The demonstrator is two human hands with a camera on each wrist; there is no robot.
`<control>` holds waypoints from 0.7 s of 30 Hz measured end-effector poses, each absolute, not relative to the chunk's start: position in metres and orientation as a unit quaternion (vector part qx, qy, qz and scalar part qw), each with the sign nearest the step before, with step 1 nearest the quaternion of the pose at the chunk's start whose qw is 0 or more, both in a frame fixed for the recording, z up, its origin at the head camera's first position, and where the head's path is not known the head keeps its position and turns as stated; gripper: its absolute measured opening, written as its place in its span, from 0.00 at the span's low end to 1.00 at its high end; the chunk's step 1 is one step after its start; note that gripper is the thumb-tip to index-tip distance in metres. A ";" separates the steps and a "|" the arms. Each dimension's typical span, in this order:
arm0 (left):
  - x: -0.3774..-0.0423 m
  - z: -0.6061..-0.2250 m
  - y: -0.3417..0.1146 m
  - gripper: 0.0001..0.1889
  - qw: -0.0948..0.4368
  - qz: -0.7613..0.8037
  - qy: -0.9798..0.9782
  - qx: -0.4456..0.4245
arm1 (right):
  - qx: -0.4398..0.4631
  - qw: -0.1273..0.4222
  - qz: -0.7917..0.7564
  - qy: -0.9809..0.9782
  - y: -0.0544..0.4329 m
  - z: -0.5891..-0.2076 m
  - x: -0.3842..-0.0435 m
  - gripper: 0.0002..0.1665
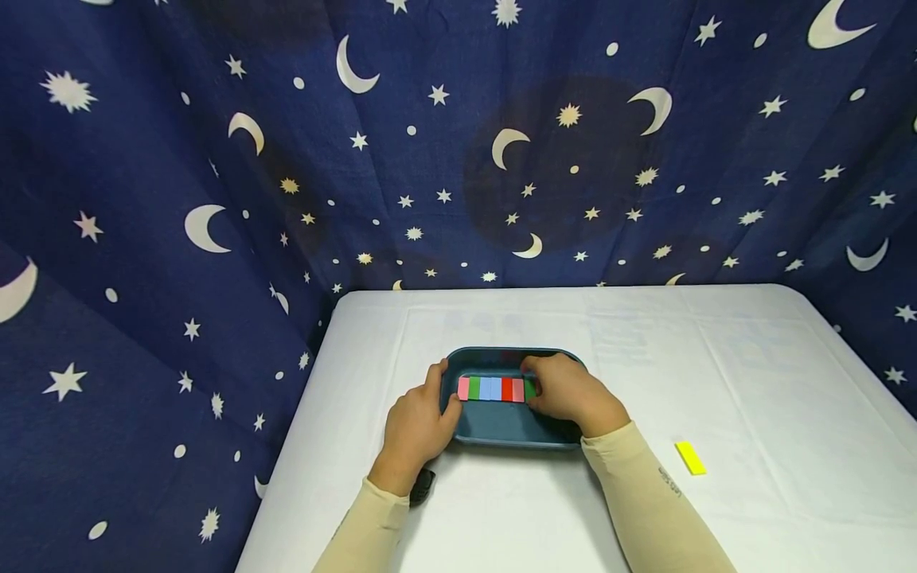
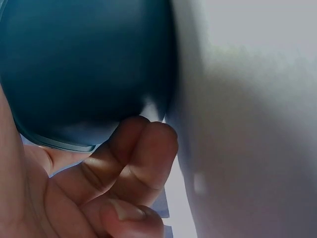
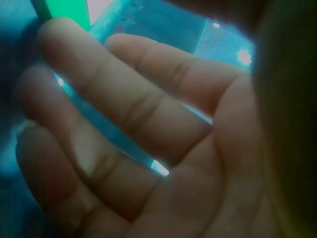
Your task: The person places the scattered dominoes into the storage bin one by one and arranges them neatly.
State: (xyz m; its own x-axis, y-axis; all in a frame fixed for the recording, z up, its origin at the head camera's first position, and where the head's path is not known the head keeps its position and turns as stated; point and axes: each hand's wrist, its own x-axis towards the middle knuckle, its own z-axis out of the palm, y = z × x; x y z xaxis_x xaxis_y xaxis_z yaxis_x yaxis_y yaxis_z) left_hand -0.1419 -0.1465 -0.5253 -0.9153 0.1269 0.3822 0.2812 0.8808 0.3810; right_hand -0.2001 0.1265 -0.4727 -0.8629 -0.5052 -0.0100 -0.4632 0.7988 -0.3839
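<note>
A dark teal tray (image 1: pixel 494 426) with rounded corners sits on the table, holding a side-by-side row of coloured blocks (image 1: pixel 490 388): pink, green, light blue, red, pink and green. My left hand (image 1: pixel 423 422) grips the tray's left end, thumb over the rim and fingers outside; the left wrist view has its curled fingers against the tray's outer wall (image 2: pixel 89 64). At the row's right end, my right hand (image 1: pixel 573 391) reaches into the tray and pinches the green block (image 1: pixel 530 389) between thumb and finger. In the right wrist view a fingertip touches this green block (image 3: pixel 69 10).
A yellow block (image 1: pixel 691 458) lies on the white-covered table (image 1: pixel 716 366), right of the tray and beyond the right forearm. Something black (image 1: pixel 423 486) shows beside the left wrist. A dark blue curtain (image 1: pixel 430 143) with moons and stars hangs behind and at both sides.
</note>
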 end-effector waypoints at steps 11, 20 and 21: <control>-0.141 -0.525 -0.146 0.30 0.165 -0.222 -0.955 -0.103 | -0.259 0.064 -0.193 0.944 0.128 -0.473 -0.199 0.28; -0.141 -0.527 -0.146 0.31 0.175 -0.218 -0.955 -0.103 | -0.282 0.019 -0.201 0.938 0.129 -0.461 -0.197 0.28; -0.141 -0.527 -0.146 0.31 0.176 -0.218 -0.955 -0.101 | -0.282 0.016 -0.204 0.937 0.129 -0.458 -0.195 0.29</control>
State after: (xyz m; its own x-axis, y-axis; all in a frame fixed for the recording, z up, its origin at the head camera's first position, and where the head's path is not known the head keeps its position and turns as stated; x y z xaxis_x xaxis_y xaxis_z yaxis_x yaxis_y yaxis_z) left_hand -0.1412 -0.1463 -0.5266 -0.9172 0.1169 0.3809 0.2704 0.8847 0.3798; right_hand -0.1954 0.1288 -0.4577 -0.8409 -0.5344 0.0856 -0.5215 0.7578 -0.3922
